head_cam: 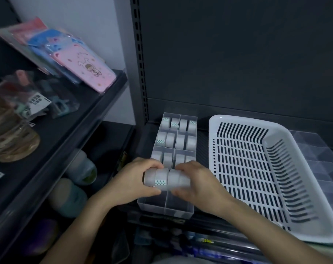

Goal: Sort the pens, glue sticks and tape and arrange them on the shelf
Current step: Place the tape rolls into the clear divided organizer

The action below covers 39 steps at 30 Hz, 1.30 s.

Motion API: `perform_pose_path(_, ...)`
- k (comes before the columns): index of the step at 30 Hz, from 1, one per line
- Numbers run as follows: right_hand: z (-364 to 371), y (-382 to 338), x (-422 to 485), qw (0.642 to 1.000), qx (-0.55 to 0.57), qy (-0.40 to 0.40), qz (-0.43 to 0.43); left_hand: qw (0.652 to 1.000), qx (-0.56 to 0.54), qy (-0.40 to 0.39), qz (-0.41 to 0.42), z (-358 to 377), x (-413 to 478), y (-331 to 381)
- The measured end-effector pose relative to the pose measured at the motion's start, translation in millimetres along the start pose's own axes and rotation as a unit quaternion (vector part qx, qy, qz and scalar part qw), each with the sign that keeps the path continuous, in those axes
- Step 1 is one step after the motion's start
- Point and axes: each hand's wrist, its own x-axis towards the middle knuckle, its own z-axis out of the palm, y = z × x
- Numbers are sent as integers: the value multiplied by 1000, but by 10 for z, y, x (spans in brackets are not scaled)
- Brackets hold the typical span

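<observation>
A clear divided organiser box (181, 211) sits on the dark shelf, its far compartments filled with several white tape rolls (178, 137) standing on edge. Above its near compartments I hold a row of white tape rolls (166, 179) pressed together side by side. My left hand (135, 180) grips the left end of the row, and my right hand (198, 183) grips the right end. The two nearest compartments under the held rolls look bare.
A white slotted plastic basket (238, 122) lies on the shelf right of the organiser. Clear boxes (321, 159) stand further right. On the left rack lie pink and blue packaged cases (84, 67), clips and tape stacks (11, 138). The shelf's upright post (141, 73) rises behind.
</observation>
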Motion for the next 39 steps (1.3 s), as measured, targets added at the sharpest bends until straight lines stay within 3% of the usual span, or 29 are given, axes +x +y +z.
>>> perform_pose_path(8,141,-27,-91,996,-90,17,-21,996,69,-34,52,101,11,-204)
perform_pose_path(15,156,-54,-114,990,-135,3,-36,990,109,14,86,186,45,-294)
perform_pose_path(23,150,-48,-111,988,-149,-26,-24,993,97,-4,60,140,24,-308)
perform_pose_path(27,57,0,-142,995,-103,12,-9,998,23,11,55,83,51,-114)
perform_pose_path(31,-146,184,-198,988,-113,98,34,996,-31,59,64,206,213,189)
perform_pose_path(39,-773,1073,-649,948,-162,182,206,998,27,59,26,749,663,946)
